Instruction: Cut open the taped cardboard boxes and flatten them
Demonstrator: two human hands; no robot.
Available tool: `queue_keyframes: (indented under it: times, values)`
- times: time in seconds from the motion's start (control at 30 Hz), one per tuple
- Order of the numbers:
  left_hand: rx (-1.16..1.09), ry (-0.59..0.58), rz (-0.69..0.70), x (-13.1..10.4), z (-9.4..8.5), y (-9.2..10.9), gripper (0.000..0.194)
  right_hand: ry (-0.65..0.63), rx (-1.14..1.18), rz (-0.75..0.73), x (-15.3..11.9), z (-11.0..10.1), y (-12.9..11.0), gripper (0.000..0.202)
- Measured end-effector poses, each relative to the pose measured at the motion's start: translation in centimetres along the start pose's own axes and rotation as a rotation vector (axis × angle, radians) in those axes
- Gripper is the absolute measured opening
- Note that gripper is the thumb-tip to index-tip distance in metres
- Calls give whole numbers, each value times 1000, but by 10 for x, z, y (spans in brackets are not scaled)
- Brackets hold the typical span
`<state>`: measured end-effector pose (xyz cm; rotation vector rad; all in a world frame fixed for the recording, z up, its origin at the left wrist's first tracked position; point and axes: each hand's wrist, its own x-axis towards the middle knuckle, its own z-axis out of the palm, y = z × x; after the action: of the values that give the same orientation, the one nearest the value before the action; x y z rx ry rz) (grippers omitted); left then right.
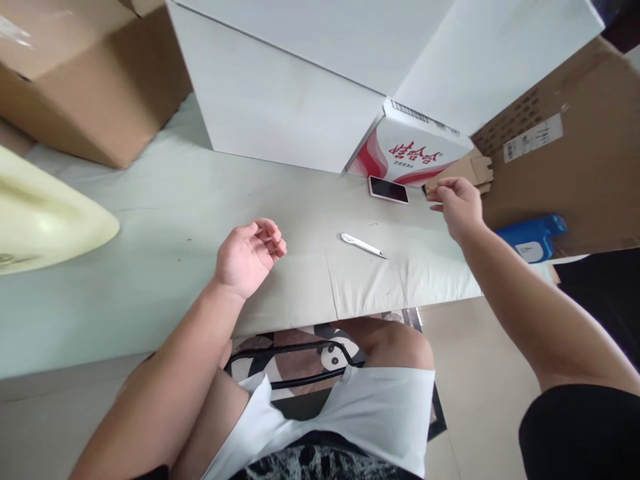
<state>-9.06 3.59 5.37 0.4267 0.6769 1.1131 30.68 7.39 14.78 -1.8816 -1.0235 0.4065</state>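
My left hand (250, 257) hovers above the pale cloth, palm turned up with loosely curled fingers and nothing in it. To the right, my right hand (457, 203) is near some small cardboard pieces (473, 172); its thumb and fingers are pinched together, and whatever they hold, if anything, is too small to make out. Between the hands a white pen-like tool (363, 245) with a thin dark tip lies on the cloth. A phone (389, 190) with a dark screen lies before a red and white box (413, 150).
Large white boxes (280, 93) stand at the back of the cloth-covered table (150, 267). Cardboard boxes are at the left (110, 87) and right (575, 160). A blue container (533, 239) sits by my right forearm, and a pale yellow object (50, 213) at far left.
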Motion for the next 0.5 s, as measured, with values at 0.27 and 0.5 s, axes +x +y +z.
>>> queue_keyframes:
  times: [0.27,0.5]
  values:
    - [-72,11,159,-10,-14,26,27,-631,-133,-553,-80,182,-98,13]
    - [-86,38,235,-10,-25,43,24,-814,-157,-1001,-157,342,-216,23]
